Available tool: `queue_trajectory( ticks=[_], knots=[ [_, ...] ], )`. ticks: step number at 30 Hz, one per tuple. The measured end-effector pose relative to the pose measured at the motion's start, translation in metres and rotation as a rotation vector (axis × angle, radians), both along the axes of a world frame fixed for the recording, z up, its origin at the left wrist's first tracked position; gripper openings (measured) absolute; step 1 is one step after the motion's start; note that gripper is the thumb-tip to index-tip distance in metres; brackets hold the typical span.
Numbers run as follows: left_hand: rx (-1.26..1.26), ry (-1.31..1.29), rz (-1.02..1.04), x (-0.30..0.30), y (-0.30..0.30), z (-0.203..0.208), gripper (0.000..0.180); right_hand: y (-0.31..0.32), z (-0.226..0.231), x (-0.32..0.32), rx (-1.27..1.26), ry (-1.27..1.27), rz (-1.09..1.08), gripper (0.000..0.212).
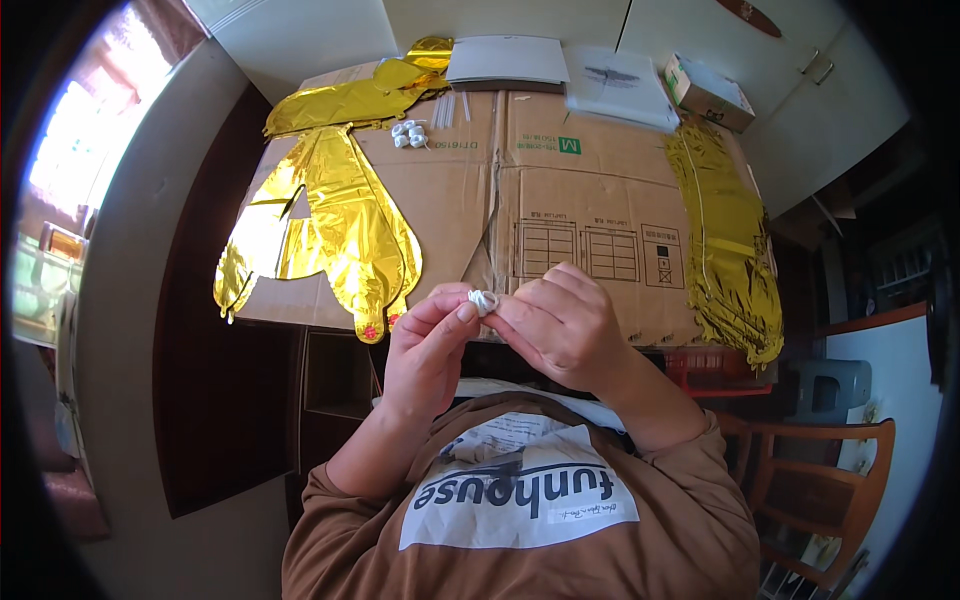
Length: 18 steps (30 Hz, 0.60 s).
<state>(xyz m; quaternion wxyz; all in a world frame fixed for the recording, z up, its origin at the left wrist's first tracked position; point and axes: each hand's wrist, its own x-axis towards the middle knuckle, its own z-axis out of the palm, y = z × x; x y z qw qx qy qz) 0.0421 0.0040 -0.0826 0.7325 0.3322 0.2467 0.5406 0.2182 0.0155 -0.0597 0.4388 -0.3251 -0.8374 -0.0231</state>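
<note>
Left hand [432, 335] and right hand [562, 325] are pinching a white coil [481, 300], probably string, by the near edge of the cardboard [450, 215] | A-shaped gold foil [365, 235] is lying left, crinkled gold foil [727, 250] right | window [75, 140] is glowing left, wooden chair [820, 430] is standing right

A bare lane of cardboard [600, 190] runs from the left hand [428, 350] and right hand [568, 325] to the far side, where white paper [508, 62] and a small box [712, 94] stand in the way. Gold foil balloons [352, 225] block the left, small white coils [409, 133] sit by their far end, and gold foil [722, 240] closes off the right.
</note>
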Motion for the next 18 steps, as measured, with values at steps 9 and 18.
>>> queue_trajectory(
  ticks=[9,18],
  knots=[
    [-0.095,0.013,-0.101,-0.004,0.0,-0.001,0.014,0.004,0.012,0.015,0.048,-0.155,0.136,0.021],
    [-0.191,-0.155,-0.201,-0.006,0.004,-0.007,0.02,0.009,0.015,0.038,-0.147,0.005,0.2,0.029]
  ],
)
